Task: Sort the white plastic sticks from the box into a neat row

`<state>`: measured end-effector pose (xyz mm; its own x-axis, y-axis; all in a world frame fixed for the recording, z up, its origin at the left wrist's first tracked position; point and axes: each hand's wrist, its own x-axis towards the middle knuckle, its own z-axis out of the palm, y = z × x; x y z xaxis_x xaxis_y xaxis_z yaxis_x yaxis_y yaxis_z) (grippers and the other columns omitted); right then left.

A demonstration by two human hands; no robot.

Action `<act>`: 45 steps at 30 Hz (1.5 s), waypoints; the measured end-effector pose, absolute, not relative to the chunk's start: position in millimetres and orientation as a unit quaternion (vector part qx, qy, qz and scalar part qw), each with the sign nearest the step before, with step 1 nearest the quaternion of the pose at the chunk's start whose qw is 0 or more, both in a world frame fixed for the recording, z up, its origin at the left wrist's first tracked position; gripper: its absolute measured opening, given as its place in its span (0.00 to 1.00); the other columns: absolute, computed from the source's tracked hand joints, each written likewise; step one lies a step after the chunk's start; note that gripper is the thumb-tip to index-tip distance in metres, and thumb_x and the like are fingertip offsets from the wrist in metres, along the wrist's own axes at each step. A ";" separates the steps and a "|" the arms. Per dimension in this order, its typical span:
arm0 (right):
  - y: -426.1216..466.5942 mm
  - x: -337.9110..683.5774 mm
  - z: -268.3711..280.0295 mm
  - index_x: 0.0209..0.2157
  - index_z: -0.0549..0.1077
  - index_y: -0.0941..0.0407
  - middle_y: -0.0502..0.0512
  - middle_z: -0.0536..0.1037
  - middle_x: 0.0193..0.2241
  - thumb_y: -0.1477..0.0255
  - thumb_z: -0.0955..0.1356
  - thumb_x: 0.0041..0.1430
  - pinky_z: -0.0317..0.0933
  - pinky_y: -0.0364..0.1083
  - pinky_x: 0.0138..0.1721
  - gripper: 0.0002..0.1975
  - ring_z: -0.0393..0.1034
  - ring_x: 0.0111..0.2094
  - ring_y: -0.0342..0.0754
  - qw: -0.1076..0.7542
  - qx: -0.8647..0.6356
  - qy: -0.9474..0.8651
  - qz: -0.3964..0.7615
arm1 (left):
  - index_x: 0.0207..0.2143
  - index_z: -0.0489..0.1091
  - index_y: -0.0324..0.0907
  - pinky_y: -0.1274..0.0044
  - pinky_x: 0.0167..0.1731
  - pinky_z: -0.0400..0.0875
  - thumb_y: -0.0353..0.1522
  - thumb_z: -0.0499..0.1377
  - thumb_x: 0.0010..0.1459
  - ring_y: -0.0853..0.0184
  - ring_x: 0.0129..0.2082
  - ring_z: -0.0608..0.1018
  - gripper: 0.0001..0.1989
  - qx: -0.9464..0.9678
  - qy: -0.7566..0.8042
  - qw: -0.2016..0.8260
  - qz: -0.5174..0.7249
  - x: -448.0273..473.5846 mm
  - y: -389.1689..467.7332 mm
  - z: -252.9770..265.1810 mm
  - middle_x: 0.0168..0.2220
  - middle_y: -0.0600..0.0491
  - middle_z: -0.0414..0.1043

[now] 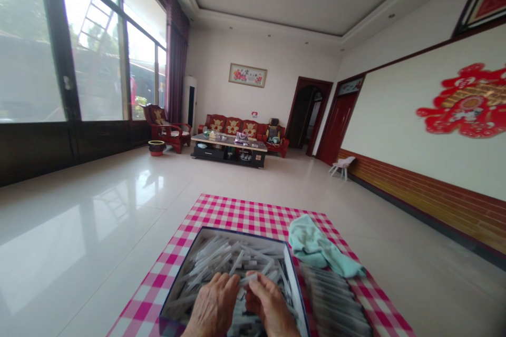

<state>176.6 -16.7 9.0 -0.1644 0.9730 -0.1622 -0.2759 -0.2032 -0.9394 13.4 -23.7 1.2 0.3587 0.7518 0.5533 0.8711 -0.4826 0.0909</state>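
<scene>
Both my hands are over a shallow open box (295, 287) with dark outer sides and a pale inner wall. Inside it lies a heap of translucent plastic tubes (213, 254), mixed with small grey and dark pieces. My right hand (271, 303) pinches a short translucent tube (249, 278) between thumb and fingertips. Close beside it, my left hand (215, 300) has its fingers curled in, back of the hand up. Whatever the left fingers grip is hidden from this angle.
A pink-and-white checked tablecloth (237, 213) lies under the box. To its right are a crumpled mint-green cloth (316, 247) and a blurred row of dark, clear-edged sticks (336, 300). Farther off stand a coffee table (229, 150), a wooden armchair (168, 131) and a small stool (343, 166).
</scene>
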 end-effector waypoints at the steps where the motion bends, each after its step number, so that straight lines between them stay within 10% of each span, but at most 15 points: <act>1: -17.5 176.2 10.8 0.34 0.75 0.54 0.48 0.74 0.27 0.65 0.72 0.45 0.62 0.42 0.30 0.12 0.68 0.28 0.43 0.476 -0.424 -0.421 0.645 | 0.44 0.67 0.44 0.76 0.28 0.69 0.25 0.47 0.58 0.64 0.29 0.76 0.15 -0.813 -0.489 0.122 -0.292 12.3 -21.8 -2.8 0.30 0.52 0.73; 11: -24.9 154.6 34.7 0.35 0.77 0.55 0.52 0.77 0.29 0.61 0.68 0.53 0.61 0.44 0.33 0.13 0.69 0.33 0.48 0.446 -0.430 -0.541 0.569 | 0.65 0.39 0.43 0.76 0.34 0.75 0.22 0.43 0.57 0.66 0.33 0.78 0.34 -0.823 -0.401 0.057 -0.399 9.4 -13.5 -9.6 0.38 0.49 0.76; 23: 3.4 246.7 65.8 0.37 0.72 0.54 0.56 0.79 0.35 0.55 0.68 0.52 0.66 0.48 0.39 0.18 0.73 0.38 0.52 0.628 -0.471 -0.454 0.423 | 0.66 0.37 0.47 0.74 0.42 0.74 0.36 0.48 0.64 0.63 0.45 0.78 0.31 -0.804 -0.452 0.057 -0.382 8.7 -10.6 -20.9 0.50 0.47 0.73; 31: 11.6 369.5 40.0 0.32 0.76 0.55 0.57 0.77 0.33 0.73 0.63 0.53 0.63 0.50 0.42 0.10 0.71 0.38 0.53 0.378 -0.606 -0.698 0.042 | 0.63 0.49 0.47 0.75 0.42 0.74 0.35 0.48 0.63 0.63 0.44 0.78 0.27 -0.798 -0.452 0.084 -0.389 8.2 -7.5 -28.8 0.46 0.49 0.75; 45: 6.7 394.3 -6.7 0.38 0.77 0.57 0.60 0.77 0.37 0.81 0.61 0.51 0.63 0.47 0.45 0.17 0.72 0.41 0.52 0.236 -0.642 -0.729 -0.032 | 0.60 0.56 0.48 0.77 0.36 0.75 0.37 0.47 0.64 0.63 0.42 0.79 0.22 -0.784 -0.452 0.138 -0.402 6.0 -9.4 -35.6 0.43 0.49 0.76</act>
<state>394.3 6.7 -6.7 -0.0646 0.9204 0.3857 0.9507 0.1742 -0.2565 6.0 -9.4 -35.6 0.2673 0.5986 0.7551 0.8201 -0.5527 0.1479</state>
